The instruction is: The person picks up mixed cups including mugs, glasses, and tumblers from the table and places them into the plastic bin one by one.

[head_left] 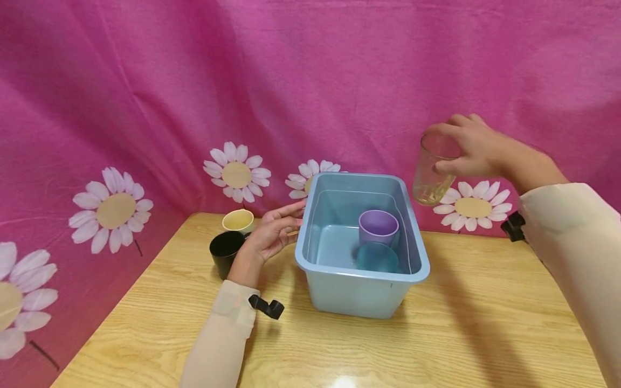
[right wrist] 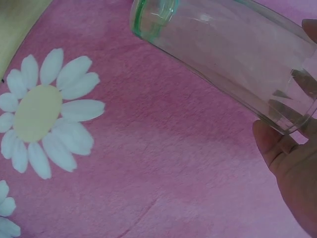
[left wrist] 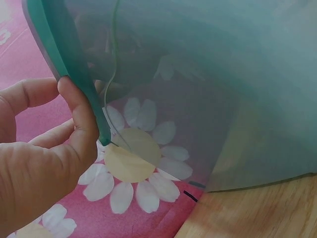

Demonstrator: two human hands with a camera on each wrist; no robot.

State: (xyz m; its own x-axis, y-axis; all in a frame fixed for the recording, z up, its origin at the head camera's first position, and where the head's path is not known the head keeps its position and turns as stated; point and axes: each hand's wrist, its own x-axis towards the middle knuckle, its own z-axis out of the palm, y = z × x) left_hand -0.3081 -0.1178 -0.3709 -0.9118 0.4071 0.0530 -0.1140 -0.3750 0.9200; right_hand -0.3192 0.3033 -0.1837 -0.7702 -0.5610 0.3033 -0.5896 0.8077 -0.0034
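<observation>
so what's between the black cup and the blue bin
In the head view, the left hand lies between the black cup and the blue bin, its fingertips at the bin's left rim.

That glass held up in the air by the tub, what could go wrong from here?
The right hand grips the clear glass only near its rim, tilted and above the table, so it might slip and break. Lowered into the blue tub, it could knock the purple cup or the teal cup. The left hand merely touches the tub's rim, so a bump might shift the tub.
</observation>
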